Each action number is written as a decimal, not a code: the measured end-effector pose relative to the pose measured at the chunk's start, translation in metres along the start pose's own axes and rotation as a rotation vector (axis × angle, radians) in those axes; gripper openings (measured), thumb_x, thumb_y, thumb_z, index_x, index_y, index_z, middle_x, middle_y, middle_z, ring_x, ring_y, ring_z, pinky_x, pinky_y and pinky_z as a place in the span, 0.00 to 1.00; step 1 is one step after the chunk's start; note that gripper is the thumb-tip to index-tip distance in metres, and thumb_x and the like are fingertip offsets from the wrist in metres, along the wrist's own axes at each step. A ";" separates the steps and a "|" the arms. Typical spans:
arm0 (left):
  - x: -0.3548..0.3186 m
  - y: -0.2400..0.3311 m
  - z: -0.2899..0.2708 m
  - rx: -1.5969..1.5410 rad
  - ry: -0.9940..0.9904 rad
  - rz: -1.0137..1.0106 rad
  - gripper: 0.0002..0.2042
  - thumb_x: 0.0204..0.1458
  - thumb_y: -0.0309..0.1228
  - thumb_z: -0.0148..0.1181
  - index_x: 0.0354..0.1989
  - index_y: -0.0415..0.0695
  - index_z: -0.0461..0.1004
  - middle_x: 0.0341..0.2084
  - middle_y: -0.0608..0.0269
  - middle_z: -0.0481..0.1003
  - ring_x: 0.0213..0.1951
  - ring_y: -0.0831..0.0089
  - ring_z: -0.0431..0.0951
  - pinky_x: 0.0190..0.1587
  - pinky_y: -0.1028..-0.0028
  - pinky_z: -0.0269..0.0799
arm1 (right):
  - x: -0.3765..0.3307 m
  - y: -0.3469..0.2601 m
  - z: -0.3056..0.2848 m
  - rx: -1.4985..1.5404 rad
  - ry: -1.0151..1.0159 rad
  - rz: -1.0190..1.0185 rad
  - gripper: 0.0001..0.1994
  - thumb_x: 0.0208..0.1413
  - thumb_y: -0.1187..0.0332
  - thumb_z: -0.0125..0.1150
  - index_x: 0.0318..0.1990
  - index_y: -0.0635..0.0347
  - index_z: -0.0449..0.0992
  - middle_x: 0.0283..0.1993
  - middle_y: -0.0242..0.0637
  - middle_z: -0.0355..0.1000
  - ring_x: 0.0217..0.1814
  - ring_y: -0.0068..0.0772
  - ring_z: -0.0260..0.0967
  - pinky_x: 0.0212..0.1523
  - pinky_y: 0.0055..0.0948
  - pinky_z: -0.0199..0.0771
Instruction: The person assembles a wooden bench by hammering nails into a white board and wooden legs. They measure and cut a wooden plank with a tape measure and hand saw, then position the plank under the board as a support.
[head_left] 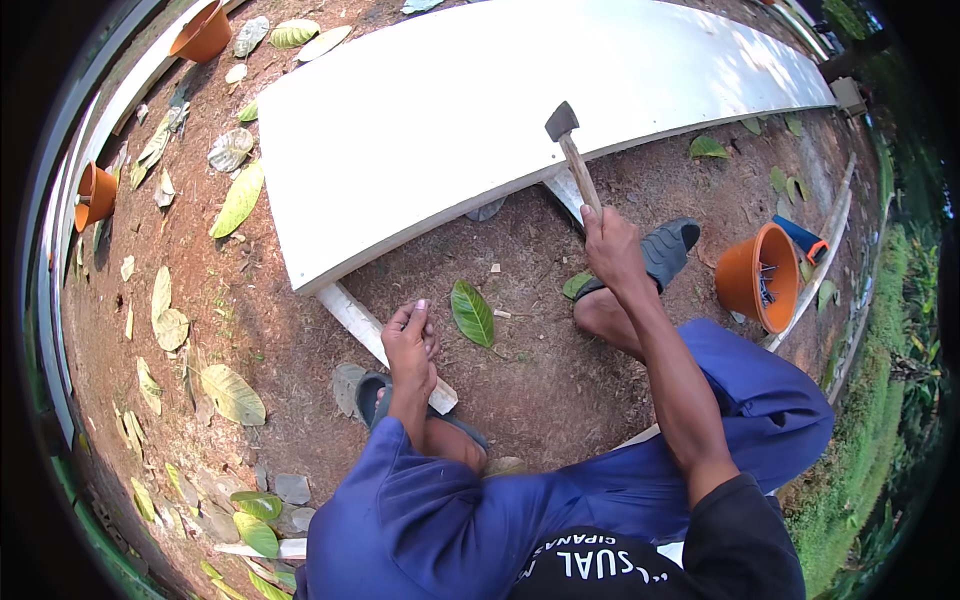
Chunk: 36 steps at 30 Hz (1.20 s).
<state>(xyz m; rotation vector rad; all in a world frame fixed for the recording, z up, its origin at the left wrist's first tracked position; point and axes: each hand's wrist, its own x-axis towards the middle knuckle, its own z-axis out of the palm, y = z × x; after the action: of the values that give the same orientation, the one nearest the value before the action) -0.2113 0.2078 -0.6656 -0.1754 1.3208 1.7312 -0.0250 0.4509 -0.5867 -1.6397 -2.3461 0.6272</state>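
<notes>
My right hand (612, 245) is wrapped round the wooden handle of a hammer (578, 165). Its dark metal head is raised over the near edge of a long white panel (450, 130). My left hand (408, 345) is closed near the panel's near left corner, thumb and fingers together. Anything pinched in it is too small to make out. Below that hand, a pale wooden strip (355, 318) runs out from under the panel toward my left foot. Another pale strip (565, 192) shows beneath the panel near my right foot.
An orange bucket (740, 275) holding nails (768, 283) stands at right, beside a blue and orange tool (802, 238). Two more orange buckets, one upper (203, 35) and one lower (97, 195), stand at far left. Fallen leaves (472, 314) dot the brown ground. Grass (870, 470) borders the right.
</notes>
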 end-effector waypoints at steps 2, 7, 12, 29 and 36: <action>-0.006 0.003 -0.014 0.025 0.016 0.009 0.07 0.63 0.32 0.62 0.39 0.42 0.76 0.19 0.72 0.68 0.14 0.87 0.60 0.14 0.82 0.52 | -0.005 -0.005 -0.002 0.067 0.071 0.015 0.25 0.71 0.52 0.45 0.39 0.72 0.72 0.34 0.70 0.74 0.40 0.76 0.73 0.43 0.64 0.69; -0.021 0.003 -0.038 0.005 0.149 0.010 0.08 0.63 0.32 0.62 0.41 0.40 0.77 0.18 0.72 0.67 0.13 0.87 0.59 0.14 0.82 0.50 | -0.010 0.026 0.020 0.005 0.089 -0.044 0.25 0.71 0.53 0.46 0.35 0.71 0.71 0.32 0.70 0.74 0.38 0.77 0.72 0.42 0.64 0.69; -0.030 0.003 -0.059 -0.012 0.139 -0.014 0.12 0.66 0.36 0.56 0.46 0.39 0.76 0.20 0.72 0.67 0.16 0.85 0.59 0.17 0.82 0.52 | -0.029 -0.002 0.034 -0.020 -0.059 -0.108 0.24 0.70 0.53 0.48 0.35 0.71 0.71 0.29 0.68 0.73 0.36 0.74 0.73 0.39 0.62 0.71; -0.074 0.010 -0.070 -0.694 0.279 -0.512 0.13 0.71 0.40 0.45 0.38 0.47 0.71 0.26 0.64 0.76 0.37 0.63 0.81 0.61 0.34 0.68 | -0.124 -0.045 0.077 0.010 -0.357 -0.396 0.21 0.63 0.52 0.60 0.40 0.67 0.72 0.36 0.59 0.77 0.38 0.63 0.77 0.42 0.57 0.75; -0.050 -0.003 -0.082 -0.475 -0.030 -0.497 0.21 0.70 0.48 0.43 0.44 0.40 0.73 0.41 0.50 0.79 0.47 0.53 0.81 0.57 0.43 0.74 | -0.135 -0.047 0.077 0.104 -0.153 -0.529 0.21 0.67 0.56 0.55 0.54 0.68 0.72 0.52 0.59 0.71 0.57 0.55 0.70 0.58 0.48 0.69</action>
<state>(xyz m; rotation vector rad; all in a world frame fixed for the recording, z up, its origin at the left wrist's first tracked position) -0.2135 0.1114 -0.6716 -0.6840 0.7371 1.5696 -0.0470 0.2944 -0.6238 -0.8904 -2.6429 0.7570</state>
